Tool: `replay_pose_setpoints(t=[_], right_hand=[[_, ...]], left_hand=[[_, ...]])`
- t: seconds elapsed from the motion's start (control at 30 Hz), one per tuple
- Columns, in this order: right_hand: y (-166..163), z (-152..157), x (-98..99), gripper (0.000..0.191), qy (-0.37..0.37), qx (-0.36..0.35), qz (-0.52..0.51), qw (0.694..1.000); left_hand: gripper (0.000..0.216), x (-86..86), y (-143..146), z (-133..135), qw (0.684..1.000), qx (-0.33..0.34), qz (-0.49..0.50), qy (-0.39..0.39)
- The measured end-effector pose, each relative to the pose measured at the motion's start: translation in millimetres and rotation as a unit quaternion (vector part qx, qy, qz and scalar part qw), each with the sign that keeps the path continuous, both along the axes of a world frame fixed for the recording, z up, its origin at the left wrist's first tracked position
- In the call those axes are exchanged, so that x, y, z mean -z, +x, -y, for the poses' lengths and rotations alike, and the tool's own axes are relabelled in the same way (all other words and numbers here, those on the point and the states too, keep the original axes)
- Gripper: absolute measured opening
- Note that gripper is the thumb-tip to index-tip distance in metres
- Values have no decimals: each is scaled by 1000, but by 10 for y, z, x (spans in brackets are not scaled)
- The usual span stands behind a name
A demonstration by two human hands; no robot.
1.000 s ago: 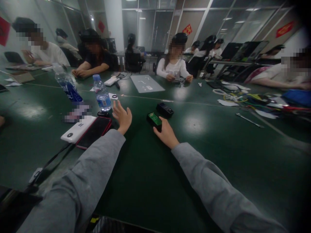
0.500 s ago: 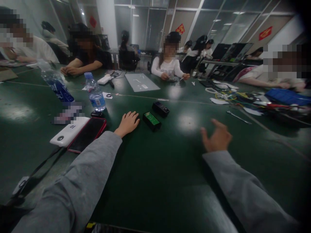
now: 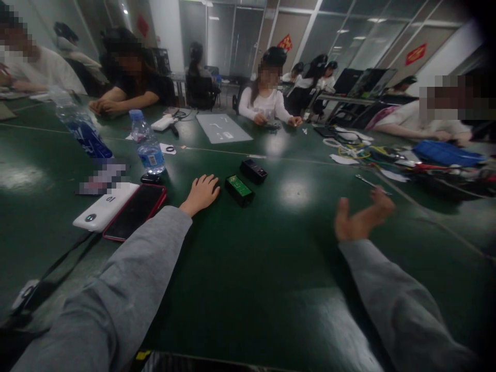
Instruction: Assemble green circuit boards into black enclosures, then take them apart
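My left hand lies palm down on the green table, fingers spread and holding nothing. Just right of its fingertips is a small black casing with a green circuit board showing on top. Behind that sits a second black box-like piece. Over at the right, my right hand is raised above the table, thumb apart from the fingers, with some motion blur. A thin metal wrench-like tool lies beyond its fingertips, partly covered by them in this view; whether they touch cannot be told.
Left of my arm lie a red-edged phone and a white power bank with a strap. Two plastic bottles, one a water bottle, stand behind. Tangled cables and a blue pouch lie at the right. Several people sit around.
My right hand has moved right and turned, its fingers now pointing toward the thin metal tool. My left hand stays in place. The whole view has shifted slightly.
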State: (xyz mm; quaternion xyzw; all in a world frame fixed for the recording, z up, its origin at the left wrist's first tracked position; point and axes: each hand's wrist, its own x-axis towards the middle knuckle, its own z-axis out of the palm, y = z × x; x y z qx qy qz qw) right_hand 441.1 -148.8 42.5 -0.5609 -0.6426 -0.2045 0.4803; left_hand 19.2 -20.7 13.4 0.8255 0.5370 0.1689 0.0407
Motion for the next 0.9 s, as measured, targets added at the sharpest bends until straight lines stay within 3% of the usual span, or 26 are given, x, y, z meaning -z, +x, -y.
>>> replay_pose_setpoints(t=[0.03,0.17,0.27,0.4,0.6,0.8,0.9], right_hand=[[-297,-126,60,73,39,19,16,999],[-1544,-589,226,93,-151,-159,44,975],[-1967,-751,255,84,-250,-193,39,948],[-1926,-764,250,66,-261,-194,43,945],[-1892,-724,239,67,-223,-137,110,959],[-1949,-681,219,49,-228,-166,117,952],[-1933,-704,237,53,-226,-175,80,955]], left_hand=[[50,3,-1,-3,1000,-1,0,-1],[48,2,4,3,1000,-3,-2,11],[49,-3,12,14,1000,0,-2,21],[49,9,11,5,999,13,3,31],[49,32,-3,-16,999,23,7,37],[47,9,13,-8,999,23,7,33],[47,14,15,-14,999,18,8,27]])
